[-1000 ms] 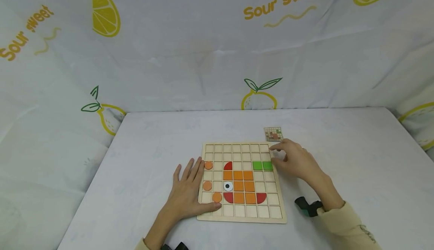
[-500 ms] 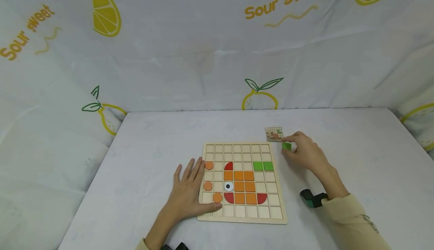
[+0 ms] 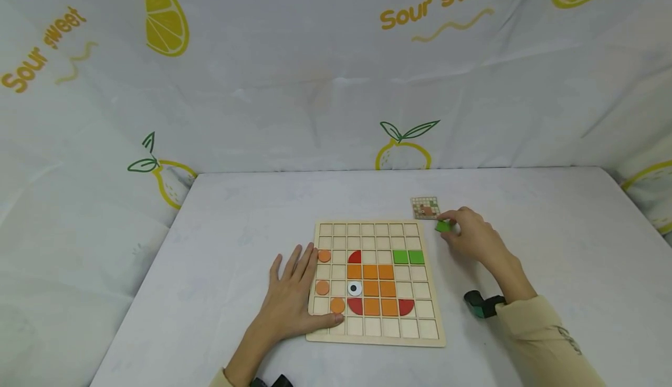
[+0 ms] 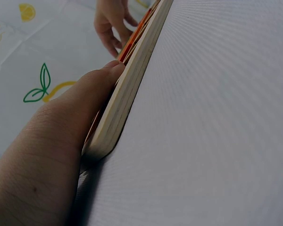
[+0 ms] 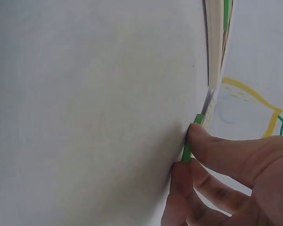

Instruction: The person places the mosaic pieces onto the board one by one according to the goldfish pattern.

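In the head view, a wooden grid board [image 3: 387, 327] lies on the table with coloured tiles in its cells. My left hand [image 3: 289, 299] rests on its left side, fingers spread, thumb [image 4: 101, 77] over the lower left part. My right hand [image 3: 475, 236] pinches a green square tile [image 3: 443, 226] between thumb and fingers, right of the board's upper corner. In the right wrist view this tile [image 5: 187, 153] appears edge-on, close over the table. A small pattern card [image 3: 425, 207] lies just beyond the right fingertips.
On the board are orange squares [image 3: 370, 288], red quarter-round tiles [image 3: 406, 307], orange discs [image 3: 322, 288], an eye disc [image 3: 354, 288] and two green squares [image 3: 408, 257]. A white cloth printed with lemons [image 3: 315, 83] hangs behind the table.
My right hand has moved right from the board's upper right edge, and a green tile now shows in its fingers. The tile has tilted slightly since half a second ago. My left hand stays put.
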### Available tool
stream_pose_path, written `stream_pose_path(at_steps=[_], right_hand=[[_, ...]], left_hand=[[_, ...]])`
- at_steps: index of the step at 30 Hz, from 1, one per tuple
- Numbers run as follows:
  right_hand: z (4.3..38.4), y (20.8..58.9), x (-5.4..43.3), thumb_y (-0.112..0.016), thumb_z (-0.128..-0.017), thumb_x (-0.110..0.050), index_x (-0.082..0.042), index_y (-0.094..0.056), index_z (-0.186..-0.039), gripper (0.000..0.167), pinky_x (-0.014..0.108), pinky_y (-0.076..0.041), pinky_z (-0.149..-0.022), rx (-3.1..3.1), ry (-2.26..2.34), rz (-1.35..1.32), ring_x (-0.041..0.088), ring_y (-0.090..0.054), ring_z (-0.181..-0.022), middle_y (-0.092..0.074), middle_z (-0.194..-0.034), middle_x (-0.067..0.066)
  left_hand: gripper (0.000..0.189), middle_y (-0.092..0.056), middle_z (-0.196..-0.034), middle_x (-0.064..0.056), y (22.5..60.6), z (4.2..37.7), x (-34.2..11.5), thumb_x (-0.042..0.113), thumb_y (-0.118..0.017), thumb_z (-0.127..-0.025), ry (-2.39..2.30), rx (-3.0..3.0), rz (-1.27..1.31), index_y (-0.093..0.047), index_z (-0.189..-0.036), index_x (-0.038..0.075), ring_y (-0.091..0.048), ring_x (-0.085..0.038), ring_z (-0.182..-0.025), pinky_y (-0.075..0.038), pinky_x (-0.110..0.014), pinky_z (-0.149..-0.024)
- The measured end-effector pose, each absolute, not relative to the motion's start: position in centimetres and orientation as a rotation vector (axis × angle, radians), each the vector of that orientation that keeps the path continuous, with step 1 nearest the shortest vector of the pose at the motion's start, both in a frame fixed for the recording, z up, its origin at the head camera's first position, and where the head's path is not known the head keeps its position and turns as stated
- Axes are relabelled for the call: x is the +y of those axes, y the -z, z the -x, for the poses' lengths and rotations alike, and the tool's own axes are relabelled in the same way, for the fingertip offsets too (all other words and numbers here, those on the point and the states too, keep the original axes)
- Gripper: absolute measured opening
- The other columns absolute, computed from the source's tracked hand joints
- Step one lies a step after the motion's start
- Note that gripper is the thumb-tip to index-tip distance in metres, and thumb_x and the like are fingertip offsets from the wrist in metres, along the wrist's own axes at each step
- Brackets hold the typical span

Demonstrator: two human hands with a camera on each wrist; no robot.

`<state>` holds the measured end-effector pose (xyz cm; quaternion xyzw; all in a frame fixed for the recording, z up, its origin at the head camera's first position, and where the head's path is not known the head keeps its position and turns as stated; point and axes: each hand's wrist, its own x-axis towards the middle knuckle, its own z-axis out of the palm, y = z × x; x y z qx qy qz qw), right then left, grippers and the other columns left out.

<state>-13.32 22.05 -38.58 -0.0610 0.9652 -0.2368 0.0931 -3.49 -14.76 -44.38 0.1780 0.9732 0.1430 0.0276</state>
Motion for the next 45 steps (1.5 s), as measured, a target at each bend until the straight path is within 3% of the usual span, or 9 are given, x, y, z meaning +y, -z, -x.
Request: stream_pose_path(at_steps=[13,16,20,22,24,26,28,45], right_hand=[[12.9,38.0,20.5,-0.069,-0.093,-0.005,0.004,-0.066,-0.129,0.037,0.049,-0.053,-0.074,2.878,0.705,0.289,0.036,-0.06,-0.094,-0.063,-0.119,0.028],[12.7,37.7,19.2,-0.069,-0.093,-0.004,0.0,-0.069,-0.125,0.032,0.057,-0.056,-0.088,2.871,0.741,0.429,0.044,-0.062,-0.115,-0.062,-0.13,0.03],[12.4,37.6,17.4,-0.069,-0.093,-0.002,-0.002,-0.073,-0.12,0.027,0.068,-0.042,-0.109,2.829,0.792,0.555,0.054,-0.041,-0.143,-0.061,-0.137,0.028],[12.2,37.7,16.8,-0.07,-0.093,-0.001,-0.003,-0.074,-0.119,0.027,0.064,-0.047,-0.107,2.818,0.802,0.585,0.05,-0.05,-0.136,-0.067,-0.126,0.023],[12.1,37.8,16.3,-0.07,-0.093,-0.001,-0.003,-0.074,-0.118,0.026,0.055,-0.054,-0.099,2.805,0.806,0.598,0.041,-0.062,-0.119,-0.069,-0.114,0.017],[12.1,38.0,16.0,-0.07,-0.092,-0.001,-0.004,-0.075,-0.118,0.026,0.043,-0.057,-0.085,2.798,0.797,0.601,0.028,-0.062,-0.099,-0.067,-0.106,0.012],[12.1,38.1,15.8,-0.07,-0.092,-0.001,-0.005,-0.075,-0.118,0.026,0.036,-0.053,-0.077,2.788,0.792,0.595,0.02,-0.057,-0.089,-0.066,-0.103,0.009],[12.2,38.3,15.9,-0.067,-0.093,0.001,-0.002,-0.074,-0.12,0.028,0.028,-0.047,-0.071,2.715,0.798,0.598,0.017,-0.051,-0.082,-0.065,-0.107,0.013]], left_hand=[[0.133,-0.015,-0.174,-0.008,44.4,3.5,-14.8,0.095,-0.052,-0.07,-0.466,3.03,-0.565,-0.016,-0.165,0.008,-0.014,-0.035,-0.16,-0.005,-0.068,-0.122],[0.133,-0.016,-0.174,-0.008,44.4,3.5,-14.8,0.093,-0.055,-0.07,-0.464,3.033,-0.564,-0.017,-0.165,0.008,-0.015,-0.035,-0.16,-0.005,-0.068,-0.122],[0.132,-0.017,-0.173,-0.008,44.3,3.6,-14.8,0.091,-0.058,-0.07,-0.462,3.036,-0.566,-0.017,-0.164,0.008,-0.015,-0.035,-0.16,-0.006,-0.068,-0.122],[0.131,-0.017,-0.174,-0.008,44.3,3.6,-14.8,0.091,-0.057,-0.07,-0.464,3.037,-0.568,-0.017,-0.165,0.008,-0.016,-0.035,-0.16,-0.006,-0.068,-0.122],[0.131,-0.016,-0.174,-0.008,44.3,3.6,-14.8,0.091,-0.057,-0.071,-0.467,3.035,-0.568,-0.017,-0.164,0.008,-0.015,-0.035,-0.16,-0.006,-0.068,-0.122],[0.132,-0.016,-0.174,-0.008,44.3,3.5,-14.8,0.092,-0.056,-0.071,-0.466,3.034,-0.569,-0.017,-0.165,0.008,-0.015,-0.035,-0.16,-0.006,-0.068,-0.122],[0.132,-0.015,-0.174,-0.007,44.3,3.5,-14.8,0.093,-0.055,-0.07,-0.466,3.028,-0.565,-0.016,-0.165,0.009,-0.014,-0.035,-0.161,-0.005,-0.067,-0.122],[0.132,-0.013,-0.174,-0.006,44.3,3.4,-14.7,0.092,-0.056,-0.07,-0.458,3.016,-0.554,-0.014,-0.165,0.009,-0.013,-0.034,-0.161,-0.004,-0.067,-0.122]])
